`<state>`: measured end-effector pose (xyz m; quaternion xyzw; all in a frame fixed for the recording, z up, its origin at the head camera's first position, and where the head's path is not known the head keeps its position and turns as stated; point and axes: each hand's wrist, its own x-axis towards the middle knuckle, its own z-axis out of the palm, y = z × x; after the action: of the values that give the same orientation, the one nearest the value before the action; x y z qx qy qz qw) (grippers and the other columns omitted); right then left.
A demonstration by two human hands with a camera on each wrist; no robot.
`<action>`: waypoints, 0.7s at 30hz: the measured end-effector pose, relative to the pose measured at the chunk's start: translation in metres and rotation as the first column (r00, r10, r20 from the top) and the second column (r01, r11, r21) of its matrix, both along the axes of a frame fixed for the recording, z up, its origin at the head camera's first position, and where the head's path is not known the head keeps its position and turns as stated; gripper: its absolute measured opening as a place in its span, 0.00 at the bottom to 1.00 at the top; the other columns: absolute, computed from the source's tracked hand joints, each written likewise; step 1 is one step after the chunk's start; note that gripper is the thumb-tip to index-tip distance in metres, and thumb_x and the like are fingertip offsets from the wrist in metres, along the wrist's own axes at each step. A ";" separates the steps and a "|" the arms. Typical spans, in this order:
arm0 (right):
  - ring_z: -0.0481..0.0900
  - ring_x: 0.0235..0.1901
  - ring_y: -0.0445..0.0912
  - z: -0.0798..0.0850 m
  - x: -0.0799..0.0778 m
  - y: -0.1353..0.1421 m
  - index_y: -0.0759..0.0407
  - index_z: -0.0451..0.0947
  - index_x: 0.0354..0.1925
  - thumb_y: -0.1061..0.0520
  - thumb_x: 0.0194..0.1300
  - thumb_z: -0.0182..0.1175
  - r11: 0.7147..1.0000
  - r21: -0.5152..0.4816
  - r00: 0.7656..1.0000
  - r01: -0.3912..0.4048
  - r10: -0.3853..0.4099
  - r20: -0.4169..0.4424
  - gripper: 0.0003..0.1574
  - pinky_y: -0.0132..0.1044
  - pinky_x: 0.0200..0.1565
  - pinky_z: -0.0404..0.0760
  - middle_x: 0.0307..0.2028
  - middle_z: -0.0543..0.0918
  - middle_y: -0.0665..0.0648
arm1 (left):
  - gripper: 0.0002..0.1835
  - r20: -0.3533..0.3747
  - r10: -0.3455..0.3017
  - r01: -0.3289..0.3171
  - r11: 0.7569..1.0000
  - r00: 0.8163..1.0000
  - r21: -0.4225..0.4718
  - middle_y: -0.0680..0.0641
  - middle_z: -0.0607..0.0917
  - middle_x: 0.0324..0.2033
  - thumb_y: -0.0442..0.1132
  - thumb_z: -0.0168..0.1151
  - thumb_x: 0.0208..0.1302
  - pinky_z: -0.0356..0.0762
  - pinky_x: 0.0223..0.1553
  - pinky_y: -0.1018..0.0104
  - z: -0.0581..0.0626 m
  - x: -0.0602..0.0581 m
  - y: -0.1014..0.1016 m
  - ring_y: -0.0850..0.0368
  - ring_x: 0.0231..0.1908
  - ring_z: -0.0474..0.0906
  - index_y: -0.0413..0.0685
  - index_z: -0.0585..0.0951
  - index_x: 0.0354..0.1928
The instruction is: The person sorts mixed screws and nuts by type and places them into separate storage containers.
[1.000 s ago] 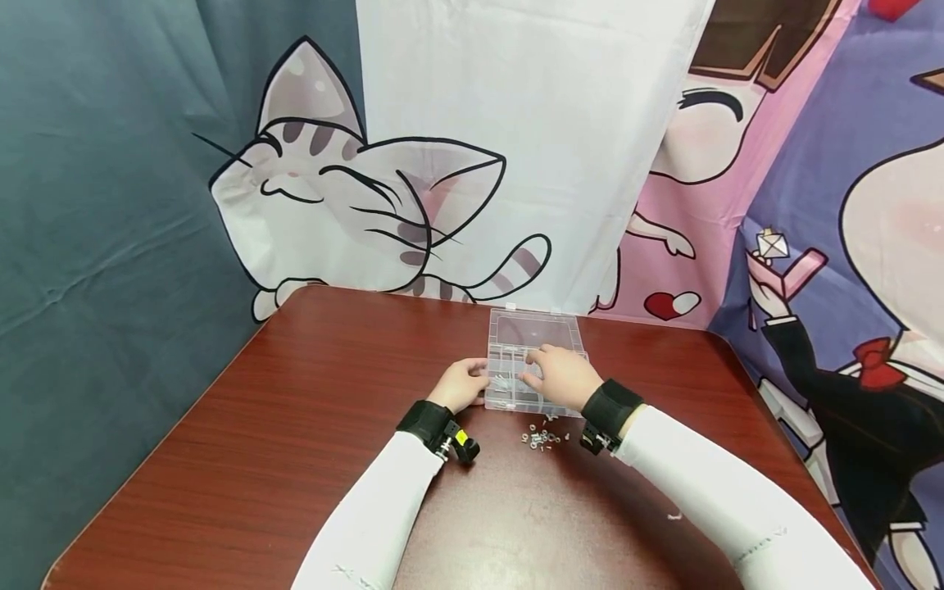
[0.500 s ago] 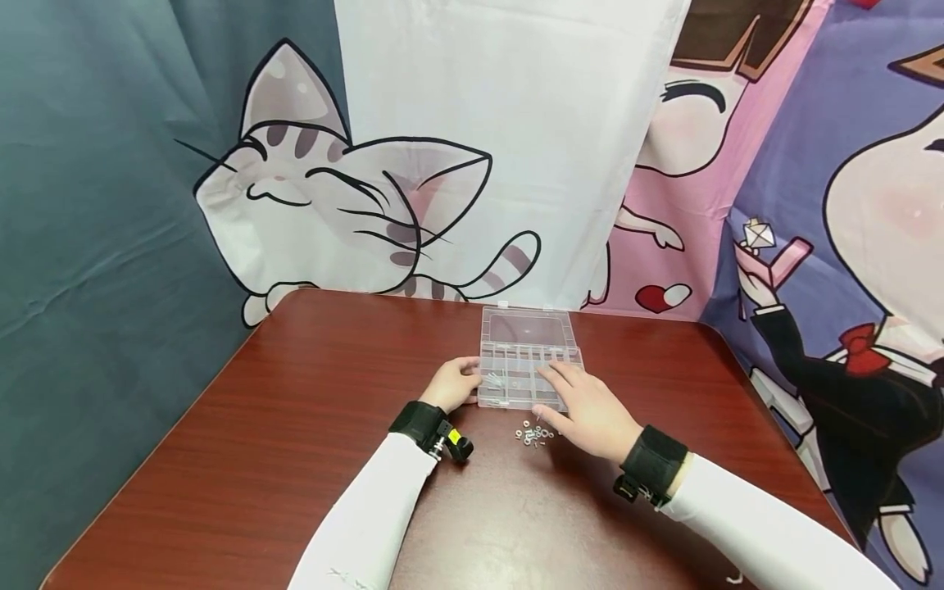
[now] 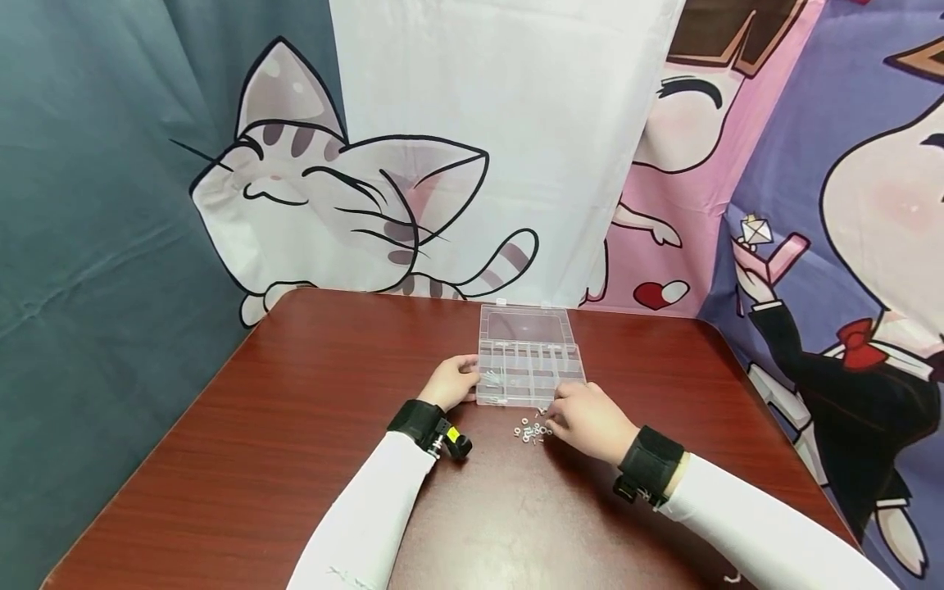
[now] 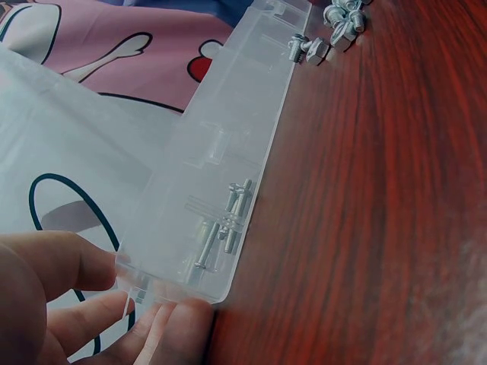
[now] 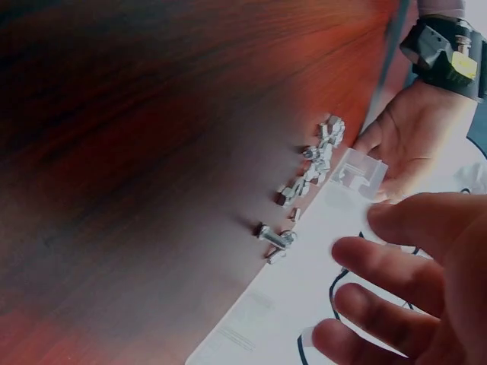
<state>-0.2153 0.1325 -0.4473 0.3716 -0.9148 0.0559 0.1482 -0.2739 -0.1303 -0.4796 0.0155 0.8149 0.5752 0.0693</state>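
A clear plastic compartment box [image 3: 516, 402] lies on the table with its lid [image 3: 525, 324] laid back. My left hand [image 3: 451, 383] grips the box's left end, thumb above and fingers at the lower edge in the left wrist view. Inside that end lie several long screws [image 4: 221, 228]. A small pile of bolts and nuts [image 3: 528, 432] sits before the box's front wall. At the right side of this pile is my right hand [image 3: 592, 422]. Its thumb and fingers are apart and loosely bent in the right wrist view, near a short bolt [image 5: 272, 236], with nothing held.
Both hands work over a red-brown wooden table [image 3: 258, 459] with a rounded far right corner. Behind it hangs a cloth backdrop [image 3: 516, 106] with cartoon figures, close to the box's lid. Each wrist wears a black strap [image 3: 651, 463] with a small camera.
My right hand has left the box's compartments, moving toward me and right, then down beside the bolts and nuts, its fingers bending. The left hand keeps its grip on the box.
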 end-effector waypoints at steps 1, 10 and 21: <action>0.74 0.28 0.43 0.000 -0.001 -0.001 0.48 0.88 0.28 0.52 0.55 0.73 1.000 0.017 1.000 -0.007 0.007 -0.003 0.03 0.36 0.29 0.63 0.23 0.70 0.44 | 0.25 -0.003 0.001 -0.001 1.000 1.000 -0.003 0.37 0.79 0.56 0.33 0.55 0.71 0.86 0.38 0.63 0.000 -0.001 0.000 0.49 0.48 0.81 0.40 0.71 0.69; 0.77 0.29 0.45 -0.008 -0.004 -0.002 0.47 0.90 0.29 0.55 0.51 0.76 0.996 0.078 0.999 -0.051 0.050 0.017 0.04 0.36 0.28 0.65 0.23 0.75 0.45 | 0.25 0.002 -0.011 0.011 1.000 1.000 0.006 0.36 0.79 0.56 0.32 0.55 0.70 0.86 0.38 0.63 0.002 0.001 0.001 0.48 0.48 0.81 0.38 0.70 0.69; 0.72 0.25 0.38 -0.013 -0.003 -0.006 0.47 0.78 0.19 0.59 0.49 0.73 0.994 0.083 0.998 -0.065 0.065 0.008 0.13 0.35 0.28 0.62 0.20 0.70 0.41 | 0.25 -0.006 0.008 -0.008 1.000 1.000 0.007 0.36 0.79 0.56 0.32 0.55 0.70 0.86 0.37 0.63 0.000 0.003 0.000 0.48 0.48 0.81 0.38 0.71 0.69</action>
<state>-0.2183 0.1270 -0.4607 0.4069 -0.9041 0.0234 0.1283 -0.2707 -0.1301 -0.4795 0.0144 0.8132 0.5782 0.0646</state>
